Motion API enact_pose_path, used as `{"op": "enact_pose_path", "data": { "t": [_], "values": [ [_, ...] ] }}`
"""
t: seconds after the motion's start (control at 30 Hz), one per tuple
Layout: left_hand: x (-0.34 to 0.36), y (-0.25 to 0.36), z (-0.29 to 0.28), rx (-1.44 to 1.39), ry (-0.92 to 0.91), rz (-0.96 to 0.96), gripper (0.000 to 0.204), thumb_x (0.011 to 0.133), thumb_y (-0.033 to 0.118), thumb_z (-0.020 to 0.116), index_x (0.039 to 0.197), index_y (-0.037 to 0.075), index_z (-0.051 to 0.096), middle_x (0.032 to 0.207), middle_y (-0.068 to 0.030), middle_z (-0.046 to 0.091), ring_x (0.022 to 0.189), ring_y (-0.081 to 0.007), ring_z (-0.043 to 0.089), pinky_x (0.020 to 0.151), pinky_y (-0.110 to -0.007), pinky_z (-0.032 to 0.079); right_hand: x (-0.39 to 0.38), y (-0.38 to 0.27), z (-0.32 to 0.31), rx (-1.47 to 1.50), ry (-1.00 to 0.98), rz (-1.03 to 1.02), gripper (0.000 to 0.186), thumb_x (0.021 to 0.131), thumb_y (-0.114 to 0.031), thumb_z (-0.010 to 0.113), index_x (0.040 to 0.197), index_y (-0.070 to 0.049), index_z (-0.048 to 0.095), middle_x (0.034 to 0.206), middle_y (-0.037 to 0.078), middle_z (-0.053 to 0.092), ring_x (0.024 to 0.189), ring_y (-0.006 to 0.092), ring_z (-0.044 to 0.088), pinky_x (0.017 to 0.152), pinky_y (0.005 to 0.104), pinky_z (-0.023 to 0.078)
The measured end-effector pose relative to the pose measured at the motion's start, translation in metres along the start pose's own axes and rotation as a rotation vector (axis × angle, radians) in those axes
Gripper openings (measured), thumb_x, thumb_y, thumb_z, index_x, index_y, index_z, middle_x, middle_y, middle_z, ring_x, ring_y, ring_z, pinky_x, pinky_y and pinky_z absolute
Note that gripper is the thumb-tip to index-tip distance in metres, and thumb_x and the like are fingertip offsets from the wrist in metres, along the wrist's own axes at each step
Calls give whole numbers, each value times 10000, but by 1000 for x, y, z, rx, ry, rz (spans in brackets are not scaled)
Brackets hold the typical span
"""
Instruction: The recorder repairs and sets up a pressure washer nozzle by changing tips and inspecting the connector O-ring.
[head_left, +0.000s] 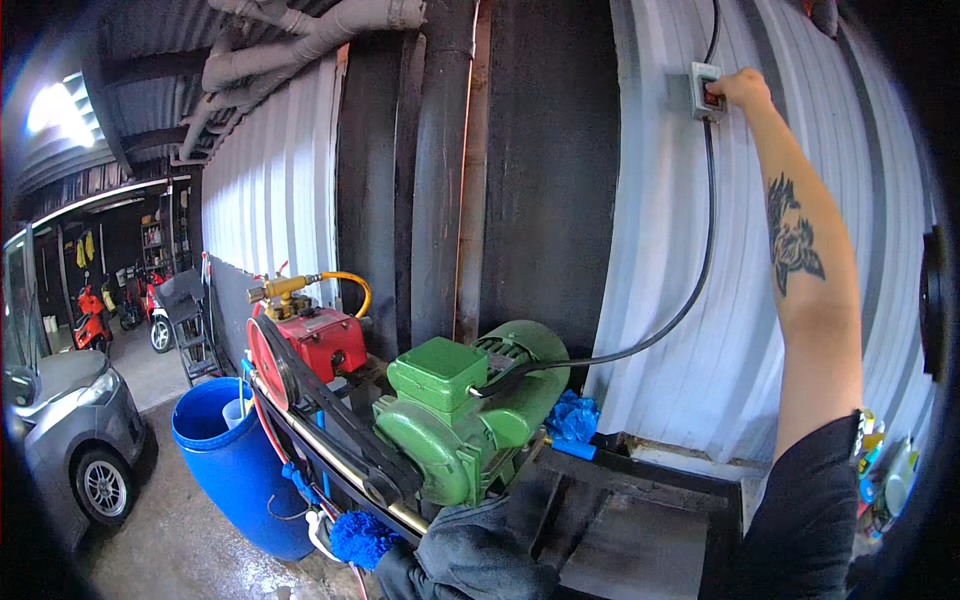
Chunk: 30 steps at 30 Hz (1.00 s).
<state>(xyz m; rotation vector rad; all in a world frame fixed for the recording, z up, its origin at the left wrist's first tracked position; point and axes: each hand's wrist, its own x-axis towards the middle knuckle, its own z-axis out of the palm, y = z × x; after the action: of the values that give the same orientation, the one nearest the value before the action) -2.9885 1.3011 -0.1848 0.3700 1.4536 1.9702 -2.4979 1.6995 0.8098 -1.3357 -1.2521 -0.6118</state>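
Observation:
My right hand [742,88] reaches up at the far right, its curled fingers against a wall switch [705,92] with a red rocker in a pale box. The bare forearm carries a dark tattoo. At the lower middle my left arm, in a dark sleeve, ends at a shaggy blue wash mitt [362,540]; the left hand and its fingers are hidden there. Just above that arm stands a green electric motor [440,410], its black cable running up to the switch. A black belt [335,400] links it with a red pump [315,345] topped by brass fittings.
A blue barrel [240,490] stands left of the machine, with a red hose along it. A grey car [80,420] is parked at far left, with red scooters [92,320] and a stepladder [192,325] behind. Bottles [885,470] lie low at the right.

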Motion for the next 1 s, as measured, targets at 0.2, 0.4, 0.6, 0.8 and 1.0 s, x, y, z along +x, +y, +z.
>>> {"op": "enact_pose_path", "data": {
  "t": [0.2, 0.4, 0.6, 0.8, 1.0],
  "values": [
    [13, 20, 19, -22, -59, 35, 350, 904, 298, 541, 1160, 69, 478, 913, -114, 562, 744, -228, 553, 638, -355, 449, -5, 1, 5, -57, -39, -29, 535, 610, -347, 786, 1014, -13, 679, 1120, 158, 650, 1067, 264, 617, 901, 360, 487],
    [19, 40, 40, -49, -106, 71, 375, 900, 290, 543, 1190, 60, 480, 961, -123, 575, 793, -234, 569, 676, -363, 462, -8, 1, 4, 37, -10, 42, 600, 606, -374, 785, 1080, -29, 657, 1179, 161, 622, 1102, 285, 595, 938, 373, 470],
    [37, 71, 73, -55, -162, 109, 402, 896, 282, 545, 1220, 52, 482, 1008, -133, 588, 841, -240, 586, 715, -371, 475, 0, 12, 6, 74, -52, 59, 627, 601, -383, 790, 1091, -18, 650, 1188, 161, 617, 1092, 284, 601, 934, 368, 468],
    [59, 103, 106, -70, -213, 149, 430, 893, 274, 548, 1251, 44, 484, 1056, -142, 601, 890, -247, 603, 754, -379, 488, 16, 29, 10, 306, 44, -78, 474, 615, -332, 795, 896, 37, 698, 940, 169, 682, 883, 273, 648, 771, 389, 485],
    [-87, 97, 6, -49, 182, 52, 458, 889, 266, 550, 1281, 36, 486, 1104, -151, 615, 938, -253, 619, 792, -386, 501, -141, -136, 127, 514, -425, -470, 404, 701, -281, 738, 963, 18, 662, 912, 138, 665, 795, 280, 634, 717, 403, 490]
  ]
}}
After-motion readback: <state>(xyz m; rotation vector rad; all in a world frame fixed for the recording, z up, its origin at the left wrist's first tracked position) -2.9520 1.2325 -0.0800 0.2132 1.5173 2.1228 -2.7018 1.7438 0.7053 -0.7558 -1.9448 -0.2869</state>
